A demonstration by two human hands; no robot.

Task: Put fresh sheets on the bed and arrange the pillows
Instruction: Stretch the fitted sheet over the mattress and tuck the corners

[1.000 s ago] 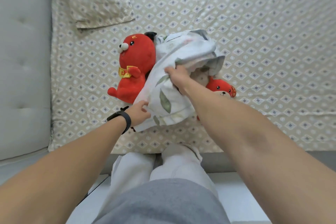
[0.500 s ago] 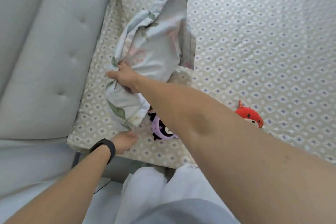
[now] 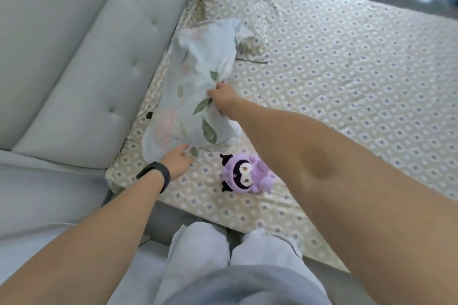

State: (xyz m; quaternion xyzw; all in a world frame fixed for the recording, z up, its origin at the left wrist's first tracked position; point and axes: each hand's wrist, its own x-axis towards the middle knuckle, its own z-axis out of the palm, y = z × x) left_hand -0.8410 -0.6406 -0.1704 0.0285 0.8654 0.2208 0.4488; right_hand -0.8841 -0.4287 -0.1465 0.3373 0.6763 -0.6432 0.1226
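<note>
the floral pillow (image 3: pixel 190 96) lies along the head of the bed, its long side close against the padded headboard (image 3: pixel 81 57), which looks like the spot where it belongs once the patterned sheet (image 3: pixel 347 82) is on the mattress. the right hand (image 3: pixel 223 99) grips a bunch of the pillow's cover at its near edge, fingers curled into the cloth, likely so the pillow can be dragged or straightened without lifting it whole. the left hand (image 3: pixel 177 162) sits at the pillow's lower corner, fingers relaxed and spread, just touching or about to touch the cloth; i judge it is there to steady or tuck that corner. a second pillow (image 3: pixel 238 7) in the sheet's own pattern rests farther up the bed, partly under the floral one's far end. a purple plush toy (image 3: pixel 244 174) lies on the sheet just beside the left hand, apart from the pillow, probably set aside while bedding is sorted. a black band (image 3: pixel 155 173) circles the left wrist.
</note>
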